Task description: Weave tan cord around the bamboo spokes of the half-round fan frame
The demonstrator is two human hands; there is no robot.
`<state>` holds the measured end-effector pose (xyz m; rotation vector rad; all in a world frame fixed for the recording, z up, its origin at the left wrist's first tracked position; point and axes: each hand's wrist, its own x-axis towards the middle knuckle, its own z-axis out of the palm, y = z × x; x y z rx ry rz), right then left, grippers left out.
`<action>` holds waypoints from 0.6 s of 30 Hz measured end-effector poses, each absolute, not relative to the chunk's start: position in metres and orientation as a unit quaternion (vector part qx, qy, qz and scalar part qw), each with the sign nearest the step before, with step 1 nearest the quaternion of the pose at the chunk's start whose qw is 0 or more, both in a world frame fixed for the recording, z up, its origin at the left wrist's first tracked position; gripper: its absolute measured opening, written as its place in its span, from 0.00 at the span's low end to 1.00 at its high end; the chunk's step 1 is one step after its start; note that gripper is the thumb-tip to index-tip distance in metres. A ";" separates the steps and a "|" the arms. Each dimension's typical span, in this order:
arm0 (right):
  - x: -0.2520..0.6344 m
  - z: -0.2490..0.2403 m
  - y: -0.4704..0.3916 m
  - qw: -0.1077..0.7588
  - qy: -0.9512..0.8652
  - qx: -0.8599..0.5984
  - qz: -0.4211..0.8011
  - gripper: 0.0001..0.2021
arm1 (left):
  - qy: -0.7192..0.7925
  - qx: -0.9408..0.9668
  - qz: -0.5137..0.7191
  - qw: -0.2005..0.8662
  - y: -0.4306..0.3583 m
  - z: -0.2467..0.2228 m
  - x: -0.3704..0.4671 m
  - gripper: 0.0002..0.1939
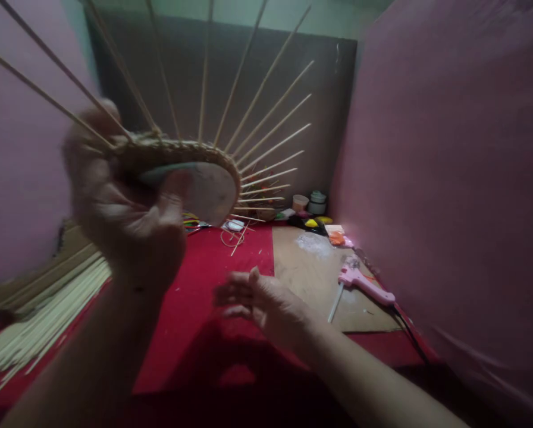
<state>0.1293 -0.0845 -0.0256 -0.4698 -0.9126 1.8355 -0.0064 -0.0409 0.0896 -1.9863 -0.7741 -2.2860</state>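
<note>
- Head view: a stick-rayed disc (215, 190) is held raised above the red counter (204, 285) by the left hand (128, 208), its fingers clamped on it.
- The right hand (270, 306) is held over the counter, its blurred fingers parted.
- A pink glue gun (367, 284) is rested on a brown board (297, 297).

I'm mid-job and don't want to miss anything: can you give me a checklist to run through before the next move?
1. Round piece secure in the left hand: ok, gripped, with the thumb over its pale face.
2. Right hand free: ok, open and apparently empty, though blurred.
3. Radiating sticks all firmly fixed: cannot tell.
4. Pink glue gun clear of both hands: ok, lying on the brown board.
5. Glue gun hot: cannot tell.
6. Loose sticks available: ok, bundled at left.
</note>
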 end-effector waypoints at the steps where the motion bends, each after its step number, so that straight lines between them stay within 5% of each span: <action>1: 0.122 -0.019 -0.083 0.528 -0.366 -0.159 0.750 0.25 | -0.180 -0.610 -0.771 0.026 -0.035 0.086 -0.001 0.31; 4: 0.105 0.000 -0.070 0.598 -0.316 -0.097 0.730 0.26 | -0.179 -0.564 -0.795 -0.131 -0.027 0.069 0.017 0.24; 10: 0.106 0.015 -0.044 0.675 -0.209 -0.103 0.700 0.07 | -0.194 -0.520 -0.719 -0.418 -0.039 0.038 0.033 0.27; 18: 0.133 0.009 -0.038 0.681 -0.186 -0.138 0.694 0.02 | -0.211 -0.455 -0.680 -0.535 -0.025 0.017 0.011 0.24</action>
